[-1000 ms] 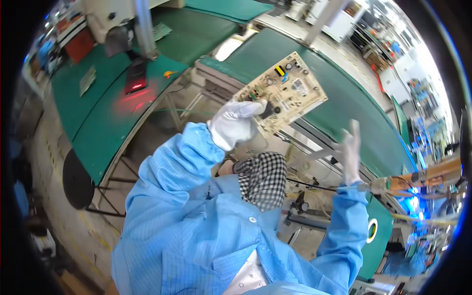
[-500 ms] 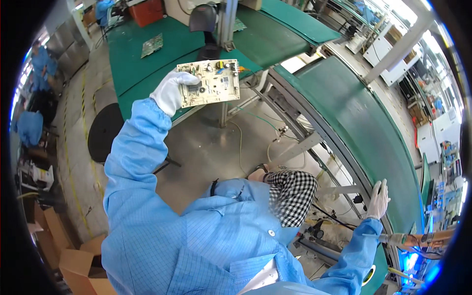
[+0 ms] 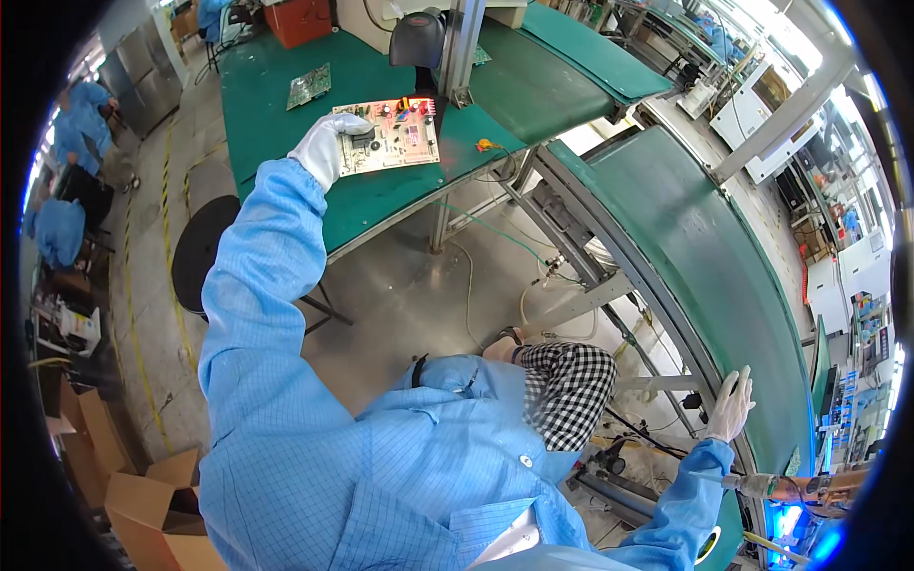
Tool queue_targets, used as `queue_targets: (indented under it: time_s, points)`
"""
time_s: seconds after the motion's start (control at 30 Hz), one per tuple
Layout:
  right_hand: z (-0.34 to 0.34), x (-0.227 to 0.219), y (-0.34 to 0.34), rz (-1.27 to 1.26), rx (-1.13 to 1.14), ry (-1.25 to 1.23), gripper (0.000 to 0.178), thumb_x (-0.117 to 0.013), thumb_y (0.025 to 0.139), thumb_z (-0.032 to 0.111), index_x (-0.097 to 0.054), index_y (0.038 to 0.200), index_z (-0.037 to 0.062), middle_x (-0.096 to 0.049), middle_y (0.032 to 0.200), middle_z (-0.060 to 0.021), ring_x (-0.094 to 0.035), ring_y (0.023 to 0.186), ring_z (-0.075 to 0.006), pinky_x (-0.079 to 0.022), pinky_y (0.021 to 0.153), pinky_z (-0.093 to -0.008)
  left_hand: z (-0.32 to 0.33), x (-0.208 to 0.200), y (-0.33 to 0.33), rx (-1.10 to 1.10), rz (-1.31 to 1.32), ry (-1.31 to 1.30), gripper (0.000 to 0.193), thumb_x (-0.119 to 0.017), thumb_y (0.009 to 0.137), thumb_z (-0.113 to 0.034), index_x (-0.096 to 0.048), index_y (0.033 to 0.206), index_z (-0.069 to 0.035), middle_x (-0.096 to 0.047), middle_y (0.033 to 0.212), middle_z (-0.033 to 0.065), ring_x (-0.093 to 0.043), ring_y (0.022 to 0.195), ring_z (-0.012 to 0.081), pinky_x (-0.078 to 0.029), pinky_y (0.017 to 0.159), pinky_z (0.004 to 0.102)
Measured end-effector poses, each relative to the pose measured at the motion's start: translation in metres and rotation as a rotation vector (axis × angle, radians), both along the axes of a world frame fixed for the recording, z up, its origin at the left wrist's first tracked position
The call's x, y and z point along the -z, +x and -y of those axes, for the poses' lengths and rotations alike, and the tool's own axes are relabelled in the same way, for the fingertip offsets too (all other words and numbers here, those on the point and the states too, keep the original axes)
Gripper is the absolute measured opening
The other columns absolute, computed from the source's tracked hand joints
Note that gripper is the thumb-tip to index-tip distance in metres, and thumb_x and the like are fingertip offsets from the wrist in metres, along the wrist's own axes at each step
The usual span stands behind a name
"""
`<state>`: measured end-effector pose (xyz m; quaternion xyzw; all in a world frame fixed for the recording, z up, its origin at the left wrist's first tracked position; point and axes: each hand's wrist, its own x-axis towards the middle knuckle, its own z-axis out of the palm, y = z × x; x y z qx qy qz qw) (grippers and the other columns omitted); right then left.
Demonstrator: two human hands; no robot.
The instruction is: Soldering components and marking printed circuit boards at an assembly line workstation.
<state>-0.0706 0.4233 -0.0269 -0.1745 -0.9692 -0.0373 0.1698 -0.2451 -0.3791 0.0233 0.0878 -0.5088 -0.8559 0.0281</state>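
Note:
A gloved left hand of mine [image 3: 327,149] pinches the left edge of a circuit board [image 3: 395,141], thumb across its top face. The board is pale with many small components, and a reddish light tints it. It is held over the near edge of the green table [image 3: 381,205], just below a dark scanner head on a stand [image 3: 417,40]. Far to the right, my right hand [image 3: 731,406], also gloved, lies with fingers stretched on the near rim of the green conveyor belt [image 3: 709,247]. It holds nothing.
Another circuit board [image 3: 308,86] lies on the table near a red bin [image 3: 297,21]. A metal post [image 3: 463,52] rises beside the scanner. A round black stool [image 3: 202,255] stands at left, cardboard boxes [image 3: 143,504] at lower left. Other people in blue work in the background.
My left hand has moved the circuit board slightly left, under the scanner, and a reddish light now falls on it. My right hand stays at the conveyor, shifted slightly in view.

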Motion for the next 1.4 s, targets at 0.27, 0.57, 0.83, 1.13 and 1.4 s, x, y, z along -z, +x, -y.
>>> queue_targets:
  time_s: [0.27, 0.57, 0.83, 1.13, 1.4]
  points:
    - [0.042, -0.026, 0.003, -0.006, 0.074, -0.09, 0.056, -0.035, 0.102, 0.044, -0.04, 0.147, 0.0099, -0.045, 0.147, -0.0164, -0.036, 0.14, -0.0329, -0.011, 0.118, -0.0528, -0.004, -0.009, 0.002, -0.014, -0.006, -0.025, 0.024, -0.058, 0.082, -0.006, -0.062, 0.104, 0.003, -0.068, 0.097, 0.0147, -0.069, 0.085, 0.028, -0.058, 0.085, 0.0416]
    - [0.013, -0.015, 0.004, 0.061, 0.053, -0.038, 0.053, -0.032, 0.105, 0.041, -0.036, 0.15, 0.0142, -0.037, 0.154, -0.0087, -0.034, 0.142, -0.0274, -0.016, 0.118, -0.0505, 0.0, 0.005, -0.027, -0.179, -0.103, 0.192, 0.018, -0.06, 0.091, -0.009, -0.064, 0.106, 0.001, -0.069, 0.1, 0.0128, -0.069, 0.087, 0.0279, -0.058, 0.082, 0.043]
    - [0.043, -0.119, 0.039, -1.05, -0.241, -1.213, 0.07, -0.048, 0.101, 0.039, -0.022, 0.152, -0.001, -0.013, 0.16, -0.0225, -0.02, 0.147, -0.0335, -0.016, 0.12, -0.046, -0.024, 0.005, -0.014, -0.076, -0.186, 0.26, 0.026, -0.057, 0.092, -0.007, -0.059, 0.115, 0.004, -0.065, 0.114, 0.0166, -0.065, 0.102, 0.032, -0.056, 0.089, 0.0431]
    - [0.14, -0.188, 0.128, -0.596, -0.973, -1.591, 0.082, -0.046, 0.098, 0.052, -0.008, 0.156, 0.0076, -0.023, 0.155, -0.0262, -0.041, 0.134, -0.0401, -0.028, 0.115, -0.0554, -0.184, -0.008, 0.049, 0.52, -0.03, 0.497, 0.052, -0.047, 0.087, 0.007, -0.04, 0.138, 0.008, -0.052, 0.134, 0.0271, -0.056, 0.122, 0.0399, -0.046, 0.106, 0.0519]
    - [0.216, -0.177, 0.084, -0.871, -0.455, -1.416, 0.058, -0.048, 0.099, 0.026, -0.033, 0.145, -0.0054, -0.063, 0.114, -0.0197, -0.067, 0.07, -0.0185, -0.059, 0.063, -0.03, -0.327, 0.011, 0.097, 0.924, -0.014, 0.275, 0.046, -0.063, 0.089, -0.003, -0.05, 0.131, 0.007, -0.065, 0.12, 0.016, -0.066, 0.107, 0.0221, -0.053, 0.097, 0.0328]
